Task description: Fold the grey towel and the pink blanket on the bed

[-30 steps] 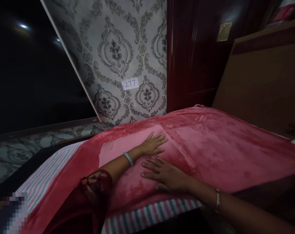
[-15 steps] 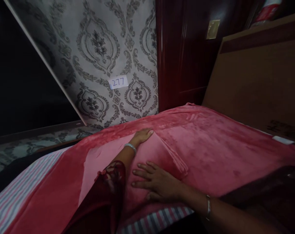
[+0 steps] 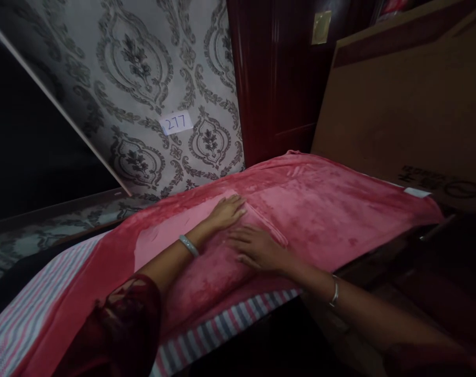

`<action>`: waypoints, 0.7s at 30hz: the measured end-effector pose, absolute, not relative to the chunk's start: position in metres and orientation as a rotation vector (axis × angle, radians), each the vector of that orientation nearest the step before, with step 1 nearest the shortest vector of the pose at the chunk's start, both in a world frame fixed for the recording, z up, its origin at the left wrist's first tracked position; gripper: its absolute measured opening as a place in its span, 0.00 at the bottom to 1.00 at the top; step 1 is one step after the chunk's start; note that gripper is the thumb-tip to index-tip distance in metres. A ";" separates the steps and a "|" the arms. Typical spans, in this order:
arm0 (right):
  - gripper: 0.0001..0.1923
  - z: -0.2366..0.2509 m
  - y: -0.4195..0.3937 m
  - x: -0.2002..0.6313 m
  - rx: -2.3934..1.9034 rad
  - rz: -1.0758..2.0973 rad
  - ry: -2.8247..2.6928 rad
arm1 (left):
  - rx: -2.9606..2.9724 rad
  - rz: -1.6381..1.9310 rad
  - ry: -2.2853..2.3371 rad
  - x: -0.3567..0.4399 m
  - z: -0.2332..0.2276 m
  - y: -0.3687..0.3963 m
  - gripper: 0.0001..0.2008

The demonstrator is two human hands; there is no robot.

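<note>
A red plush blanket (image 3: 332, 209) lies spread over a bed with a striped sheet (image 3: 222, 330). A folded-over flap of it shows a lighter pink underside (image 3: 163, 235). My left hand (image 3: 227, 211) lies flat, palm down, on the flap near its far corner, a pale bangle on the wrist. Just in front of it, my right hand (image 3: 257, 249) presses flat on the blanket beside the flap's folded edge, fingers spread. Neither hand grips the cloth.
A patterned grey wall (image 3: 143, 94) with a white label "277" (image 3: 176, 123) rises behind the bed. A dark red wooden door (image 3: 273, 78) stands at the back, and a large cardboard box (image 3: 402, 104) leans at the right.
My left hand slid across the pink flap and back toward its far corner. My right hand moved up closer to it. The view shifted right.
</note>
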State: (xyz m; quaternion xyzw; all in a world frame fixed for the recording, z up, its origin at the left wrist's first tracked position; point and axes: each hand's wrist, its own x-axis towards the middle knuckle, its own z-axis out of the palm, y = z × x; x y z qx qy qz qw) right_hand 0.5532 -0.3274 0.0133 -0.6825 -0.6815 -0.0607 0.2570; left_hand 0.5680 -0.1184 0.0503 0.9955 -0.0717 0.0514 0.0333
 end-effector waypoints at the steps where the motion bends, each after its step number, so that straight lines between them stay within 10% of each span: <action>1: 0.28 0.010 -0.332 0.558 -1.912 -0.200 -1.833 | 3.057 0.079 -0.284 0.565 0.047 -0.121 0.28; 21: 0.30 -0.038 -0.347 0.572 -2.076 -0.273 -1.730 | 3.037 0.024 -0.170 0.657 0.018 -0.060 0.28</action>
